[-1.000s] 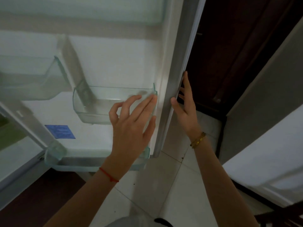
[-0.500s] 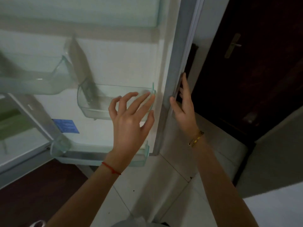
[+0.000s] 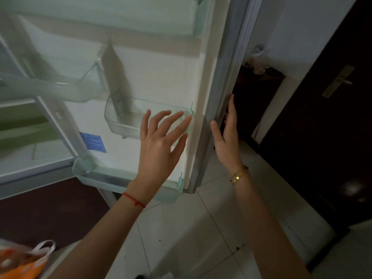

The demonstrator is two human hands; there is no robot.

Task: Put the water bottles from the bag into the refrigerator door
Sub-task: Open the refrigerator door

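The white refrigerator door (image 3: 161,77) stands open in front of me, its inner side facing me. It carries a small clear bin (image 3: 124,119) at mid height and a long clear bottom shelf (image 3: 112,182); both look empty. My left hand (image 3: 163,141) is spread open just in front of the small bin, holding nothing. My right hand (image 3: 226,135) lies flat along the door's grey outer edge (image 3: 227,87), fingers pointing up. An orange and white bag (image 3: 24,260) shows at the bottom left corner. No water bottle is visible.
The refrigerator's inner shelves (image 3: 24,150) are at the left. A dark wooden door with a metal handle (image 3: 338,81) stands at the right, and a dark cabinet (image 3: 259,81) with a plastic bag on top is behind the fridge door. White floor tiles (image 3: 191,228) lie below.
The view has shifted left and down, so the orange bag has come into sight at the bottom left. Both hands stay at the door, the left one with fingers spread a little wider.
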